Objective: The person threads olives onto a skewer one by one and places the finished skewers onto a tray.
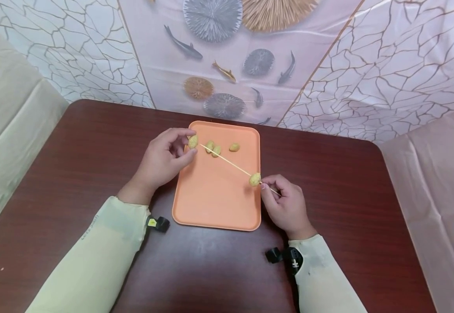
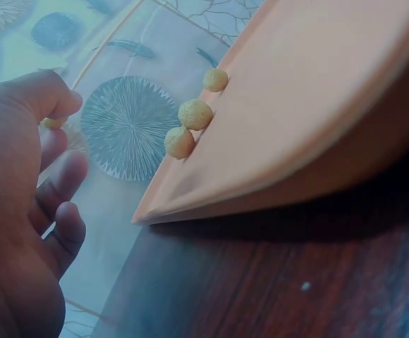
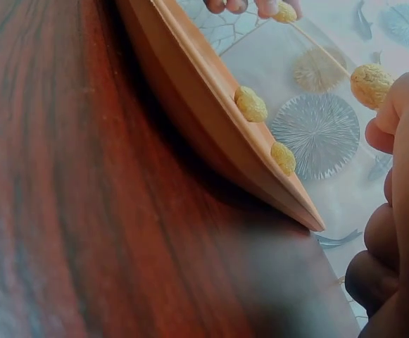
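Observation:
My left hand (image 1: 164, 156) pinches a rough, yellow oval ball (image 1: 193, 141) between thumb and finger over the tray's far left corner. In the left wrist view, that ball (image 2: 53, 122) is mostly hidden behind the fingers. A thin wooden skewer (image 1: 230, 162) slants across the tray, its tip just short of the pinched ball in the head view. Near its lower end my right hand (image 1: 288, 206) grips the skewer by thumb and fingers. Threaded on it, right by those fingertips, is another yellow ball (image 3: 371, 86).
An orange rectangular tray (image 1: 215, 195) lies on the dark wooden table (image 1: 340, 208). Towards its far side sit two touching yellow balls (image 1: 216, 151), with a lone one (image 1: 234, 148) to their right. Behind the table hangs a patterned cloth (image 1: 152, 65).

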Available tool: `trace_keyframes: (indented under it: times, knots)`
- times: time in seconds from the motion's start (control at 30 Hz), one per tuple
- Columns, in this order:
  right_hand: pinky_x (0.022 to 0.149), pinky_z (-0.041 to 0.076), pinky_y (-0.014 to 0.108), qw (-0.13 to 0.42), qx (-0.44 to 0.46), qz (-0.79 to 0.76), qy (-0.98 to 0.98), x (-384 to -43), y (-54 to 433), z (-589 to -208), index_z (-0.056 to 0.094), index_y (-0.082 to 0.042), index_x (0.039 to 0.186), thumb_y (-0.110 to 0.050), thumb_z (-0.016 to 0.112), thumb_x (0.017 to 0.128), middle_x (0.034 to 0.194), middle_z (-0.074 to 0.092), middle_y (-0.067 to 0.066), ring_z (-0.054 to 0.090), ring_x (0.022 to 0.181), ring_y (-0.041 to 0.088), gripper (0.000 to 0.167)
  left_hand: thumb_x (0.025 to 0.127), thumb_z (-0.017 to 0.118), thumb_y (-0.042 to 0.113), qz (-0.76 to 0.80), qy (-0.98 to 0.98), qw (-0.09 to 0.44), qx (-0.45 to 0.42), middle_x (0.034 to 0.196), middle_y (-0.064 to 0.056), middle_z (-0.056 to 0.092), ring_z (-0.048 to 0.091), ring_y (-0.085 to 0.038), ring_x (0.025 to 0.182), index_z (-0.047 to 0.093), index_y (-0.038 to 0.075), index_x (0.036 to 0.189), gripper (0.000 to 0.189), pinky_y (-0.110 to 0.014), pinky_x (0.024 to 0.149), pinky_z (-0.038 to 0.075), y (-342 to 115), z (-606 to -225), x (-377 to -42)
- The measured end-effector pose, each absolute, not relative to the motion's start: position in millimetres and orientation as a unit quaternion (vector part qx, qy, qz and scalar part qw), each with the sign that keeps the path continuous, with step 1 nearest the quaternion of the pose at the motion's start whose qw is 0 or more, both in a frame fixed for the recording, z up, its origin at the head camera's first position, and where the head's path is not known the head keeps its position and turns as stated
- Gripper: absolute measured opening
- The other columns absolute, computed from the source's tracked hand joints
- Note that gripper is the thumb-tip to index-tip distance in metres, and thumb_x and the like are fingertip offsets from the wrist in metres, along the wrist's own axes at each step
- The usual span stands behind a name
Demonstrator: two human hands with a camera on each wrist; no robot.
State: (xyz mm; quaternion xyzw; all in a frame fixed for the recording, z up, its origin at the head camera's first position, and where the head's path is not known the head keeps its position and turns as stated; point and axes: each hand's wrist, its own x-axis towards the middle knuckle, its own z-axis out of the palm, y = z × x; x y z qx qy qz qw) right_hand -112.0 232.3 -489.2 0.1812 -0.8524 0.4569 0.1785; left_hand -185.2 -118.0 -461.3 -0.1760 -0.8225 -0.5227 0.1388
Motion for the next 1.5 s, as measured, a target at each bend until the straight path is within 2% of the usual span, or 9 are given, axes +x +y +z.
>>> trace_keyframes:
  times: [0.23, 0.43, 0.6, 0.93, 1.5]
  knots:
    - [0.050, 0.035, 0.019, 0.182, 0.178, 0.450, -0.856, -112.2, 233.7, -490.0, 0.082, -0.008, 0.104, -0.006, 0.078, 0.101, 0.061, 0.047, -0.006, 0.042, 0.055, 0.002, 0.005, 0.096, 0.087, 0.005, -0.505, -0.835, 0.127, -0.178, 0.106, -0.008, 0.067, 0.062, -0.020, 0.079, 0.077, 0.013, 0.136, 0.043, -0.021, 0.070, 0.049, -115.4, -460.5, -186.1]
    - [0.051, 0.034, 0.019, 0.182, 0.181, 0.447, -0.857, -112.4, 232.9, -489.3, 0.082, -0.007, 0.103, -0.004, 0.079, 0.101, 0.062, 0.046, -0.006, 0.041, 0.055, 0.002, 0.005, 0.094, 0.088, 0.002, -0.511, -0.833, 0.117, -0.180, 0.107, -0.013, 0.070, 0.070, -0.020, 0.087, 0.078, 0.011, 0.135, 0.043, -0.021, 0.076, 0.057, -111.9, -461.1, -184.8]
    - [0.051, 0.035, 0.019, 0.186, 0.183, 0.435, -0.862, -111.5, 231.4, -488.6, 0.081, -0.007, 0.104, -0.004, 0.079, 0.101, 0.062, 0.047, -0.007, 0.041, 0.055, 0.002, 0.005, 0.094, 0.089, 0.003, -0.506, -0.837, 0.120, -0.172, 0.106, -0.010, 0.073, 0.074, -0.017, 0.091, 0.079, 0.011, 0.134, 0.042, -0.020, 0.080, 0.060, -109.8, -465.1, -184.6]
    - [0.052, 0.036, 0.018, 0.200, 0.198, 0.400, -0.872, -110.5, 227.7, -486.2, 0.080, -0.008, 0.105, -0.005, 0.078, 0.100, 0.064, 0.050, -0.008, 0.043, 0.057, 0.002, 0.006, 0.098, 0.089, 0.011, -0.513, -0.839, 0.116, -0.138, 0.110, -0.008, 0.078, 0.079, -0.018, 0.095, 0.078, 0.013, 0.137, 0.041, -0.029, 0.087, 0.067, -106.2, -467.1, -184.3]
    - [0.051, 0.036, 0.017, 0.186, 0.199, 0.410, -0.870, -108.1, 224.8, -483.1, 0.079, -0.006, 0.105, -0.007, 0.077, 0.102, 0.066, 0.052, -0.007, 0.044, 0.057, 0.003, 0.004, 0.095, 0.091, 0.010, -0.543, -0.825, 0.117, -0.109, 0.104, -0.009, 0.083, 0.081, -0.019, 0.092, 0.084, 0.009, 0.127, 0.033, -0.016, 0.082, 0.064, -100.0, -461.0, -179.7]
